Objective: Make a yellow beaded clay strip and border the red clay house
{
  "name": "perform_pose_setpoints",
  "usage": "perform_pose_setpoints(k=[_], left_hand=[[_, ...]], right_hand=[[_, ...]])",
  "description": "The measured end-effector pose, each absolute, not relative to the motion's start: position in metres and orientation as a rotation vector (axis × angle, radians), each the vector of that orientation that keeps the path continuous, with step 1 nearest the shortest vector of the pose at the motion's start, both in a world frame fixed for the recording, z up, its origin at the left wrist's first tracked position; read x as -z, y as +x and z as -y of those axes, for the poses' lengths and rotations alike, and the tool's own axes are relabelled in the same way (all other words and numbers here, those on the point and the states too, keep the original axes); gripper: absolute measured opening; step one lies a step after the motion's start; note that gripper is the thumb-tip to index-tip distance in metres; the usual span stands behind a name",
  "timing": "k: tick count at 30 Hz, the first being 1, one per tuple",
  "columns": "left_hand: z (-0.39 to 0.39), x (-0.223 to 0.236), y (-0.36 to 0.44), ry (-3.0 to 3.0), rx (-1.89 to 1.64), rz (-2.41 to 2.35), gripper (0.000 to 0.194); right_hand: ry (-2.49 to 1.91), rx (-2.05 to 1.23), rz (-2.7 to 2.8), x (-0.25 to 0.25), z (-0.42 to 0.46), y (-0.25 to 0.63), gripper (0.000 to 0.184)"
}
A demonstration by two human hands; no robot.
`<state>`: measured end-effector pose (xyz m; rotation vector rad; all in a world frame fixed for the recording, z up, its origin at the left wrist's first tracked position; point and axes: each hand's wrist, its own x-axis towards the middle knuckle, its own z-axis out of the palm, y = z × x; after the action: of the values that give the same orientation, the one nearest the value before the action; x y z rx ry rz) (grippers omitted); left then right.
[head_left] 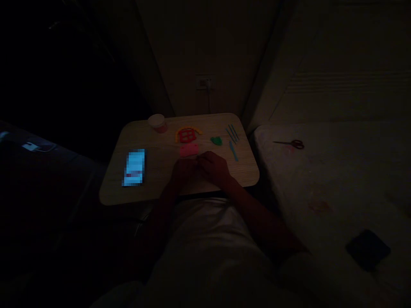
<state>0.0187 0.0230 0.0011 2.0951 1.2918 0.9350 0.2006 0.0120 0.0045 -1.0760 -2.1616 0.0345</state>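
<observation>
Close together over the small wooden table (160, 188), my left hand (185, 169) and my right hand (212, 166) meet with fingers bent inward. Both look closed; the dim light hides anything between them. Just beyond the fingertips lies a flat pink piece (189, 149). Behind it sits a red window-like shape (186, 135) under a yellow-orange arch (187, 128). A green lump (216, 140) is beyond my right hand. Farther right are a light-blue plastic knife (233, 151) and several thin blue sticks (232, 133).
A paper cup (157, 123) stands at the table's back left. A lit phone (135, 167) lies at the left. Beside the table, scissors (290, 143) and a dark cloth-like item (368, 249) rest on a pale bed-like surface (298, 179). A wall socket (204, 82) holds a plug.
</observation>
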Motion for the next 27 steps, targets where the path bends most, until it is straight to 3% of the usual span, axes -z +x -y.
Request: perform_pose_setpoints(k=[11, 16, 27], left_hand=[[-0.021, -0.002, 0.018, 2.012, -0.958, -1.297, 0.048], [-0.019, -0.014, 0.022, 2.016, -1.030, -1.243, 0.030], [-0.021, -0.012, 0.024, 2.124, -1.053, -1.207, 0.029]], right_hand=[[-1.161, -0.236, 2.065, -0.013, -0.008, 0.203, 0.027], [-1.161, -0.201, 2.123, -0.013, -0.010, 0.205, 0.024], [-1.267, -0.282, 2.114, -0.008, -0.020, 0.206, 0.030]])
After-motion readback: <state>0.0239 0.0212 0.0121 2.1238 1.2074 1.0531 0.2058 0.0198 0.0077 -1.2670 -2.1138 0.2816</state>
